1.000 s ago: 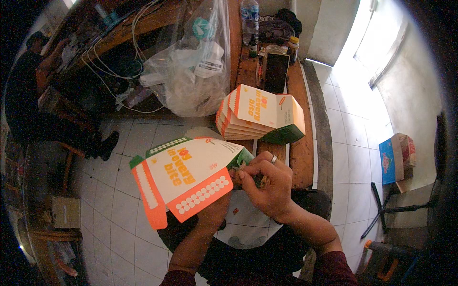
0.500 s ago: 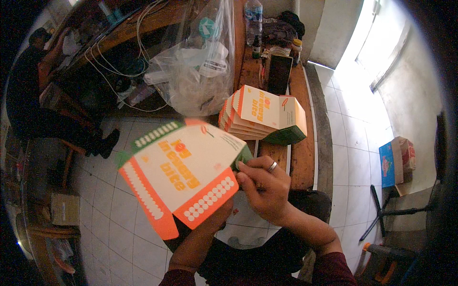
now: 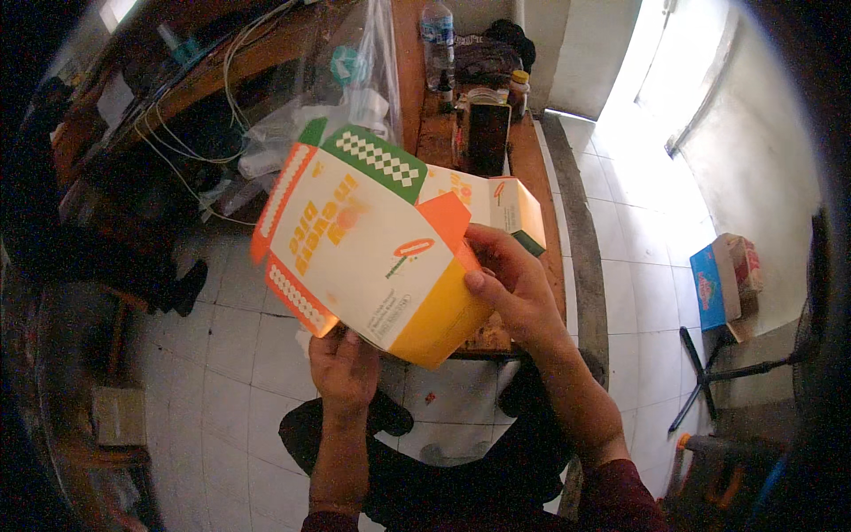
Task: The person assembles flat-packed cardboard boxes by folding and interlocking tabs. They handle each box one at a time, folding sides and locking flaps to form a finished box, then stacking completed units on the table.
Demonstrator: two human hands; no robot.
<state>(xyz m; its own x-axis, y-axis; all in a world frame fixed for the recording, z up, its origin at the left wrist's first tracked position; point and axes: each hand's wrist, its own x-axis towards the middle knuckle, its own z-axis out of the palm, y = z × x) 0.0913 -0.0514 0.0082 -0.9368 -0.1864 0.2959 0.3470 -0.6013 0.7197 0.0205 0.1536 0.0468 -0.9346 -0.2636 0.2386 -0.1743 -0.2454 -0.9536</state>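
A partly folded cardboard food carton, cream with orange, green and yellow panels, is held tilted in front of me. White dots and diamonds pattern its flaps. My right hand grips its right end by the orange flap, thumb on the near face and fingers behind. At the lower edge, my left hand has its fingers curled against the carton, partly hidden under it. Behind it, the stack of similar cartons lies on the wooden bench, mostly covered from view.
On the bench beyond stand a dark phone-like slab, a yellow-capped jar and a water bottle. A large transparent bag hangs at the bench's left. A blue box and a black stand are on the tiled floor at right.
The carton has turned and risen, bringing its yellow panel into sight. My right hand has moved up; my left hand has come out from beneath to the lower edge. The view has shifted slightly.
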